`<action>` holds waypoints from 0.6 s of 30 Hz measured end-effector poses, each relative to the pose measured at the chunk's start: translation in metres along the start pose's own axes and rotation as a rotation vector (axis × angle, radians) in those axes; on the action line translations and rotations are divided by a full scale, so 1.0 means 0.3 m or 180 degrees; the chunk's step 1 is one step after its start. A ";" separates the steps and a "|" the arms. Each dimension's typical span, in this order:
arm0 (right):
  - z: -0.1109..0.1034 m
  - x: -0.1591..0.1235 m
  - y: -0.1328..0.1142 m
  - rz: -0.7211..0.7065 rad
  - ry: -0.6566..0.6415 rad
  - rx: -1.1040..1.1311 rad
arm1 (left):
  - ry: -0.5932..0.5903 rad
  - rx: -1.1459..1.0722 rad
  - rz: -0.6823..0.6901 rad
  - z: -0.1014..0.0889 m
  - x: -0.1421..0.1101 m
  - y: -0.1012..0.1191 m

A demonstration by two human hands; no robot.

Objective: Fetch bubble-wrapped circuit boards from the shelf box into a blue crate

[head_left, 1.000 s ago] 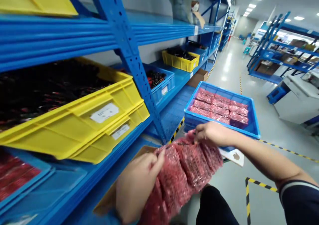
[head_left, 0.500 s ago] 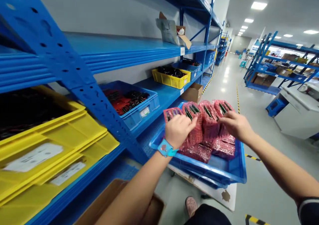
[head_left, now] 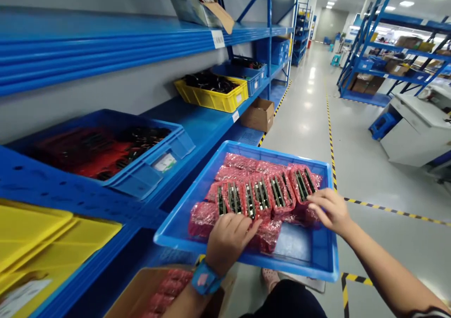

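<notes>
Pink bubble-wrap packets [head_left: 253,200] are lying crowded together inside a blue plastic tray [head_left: 275,150], their exposed ends showing dark ribbed electronic parts. The left hand [head_left: 230,243] is resting its curled, closed-up fingers [head_left: 243,228] on the near packets, while the right hand [head_left: 329,210] is touching the packets at the tray's right side with slightly spread fingers [head_left: 319,200]; whether either is gripping cannot be told. More packets [head_left: 165,285] are lying in a cardboard box [head_left: 134,285] below the tray. Beside it, a blue crate [head_left: 148,167] and a yellow crate [head_left: 211,97] are sitting on blue steel shelving [head_left: 197,116], and a yellow-and-black tape line [head_left: 331,158] is running along the grey floor [head_left: 303,120].
</notes>
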State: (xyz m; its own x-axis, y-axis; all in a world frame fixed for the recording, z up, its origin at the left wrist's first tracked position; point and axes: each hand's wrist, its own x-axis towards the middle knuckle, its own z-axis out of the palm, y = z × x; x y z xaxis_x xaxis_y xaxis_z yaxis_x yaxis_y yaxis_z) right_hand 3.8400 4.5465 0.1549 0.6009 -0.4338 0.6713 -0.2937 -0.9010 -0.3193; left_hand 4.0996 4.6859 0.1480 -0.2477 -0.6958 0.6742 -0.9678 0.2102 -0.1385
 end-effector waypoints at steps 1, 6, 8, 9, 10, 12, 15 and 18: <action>-0.013 0.009 0.031 0.0271 0.0052 -0.0066 | 0.0085 -0.0014 -0.0156 0.001 -0.005 0.002; -0.020 0.033 0.155 0.1765 -0.0544 0.1026 | 0.0381 -0.0288 -0.0714 0.007 -0.010 0.008; -0.011 0.033 0.161 0.1881 -0.0736 0.1403 | 0.0463 -0.0243 -0.0964 0.013 0.031 0.022; -0.008 0.033 0.155 0.1845 -0.0779 0.1433 | 0.0446 -0.0221 -0.1002 0.019 0.065 0.035; -0.006 0.033 0.146 0.1789 -0.0788 0.1404 | 0.0347 -0.0267 -0.0905 0.027 0.105 0.052; -0.008 0.033 0.127 0.1628 -0.0781 0.1296 | -0.0085 -0.0557 -0.0383 0.051 0.196 0.094; -0.028 0.029 0.114 0.1263 -0.0689 0.0999 | -0.0759 -0.0964 0.0423 0.102 0.303 0.150; -0.063 0.014 0.131 0.1002 -0.0700 0.0519 | -0.1037 -0.1049 0.0542 0.146 0.327 0.167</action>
State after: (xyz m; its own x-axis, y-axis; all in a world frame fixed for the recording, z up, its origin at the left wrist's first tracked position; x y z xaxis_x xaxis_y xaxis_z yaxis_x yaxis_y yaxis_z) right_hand 3.8168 4.5093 0.1578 0.6502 -0.6631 0.3707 -0.3777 -0.7055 -0.5996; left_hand 4.0249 4.5981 0.1756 -0.4533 -0.8002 0.3927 -0.8595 0.5091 0.0453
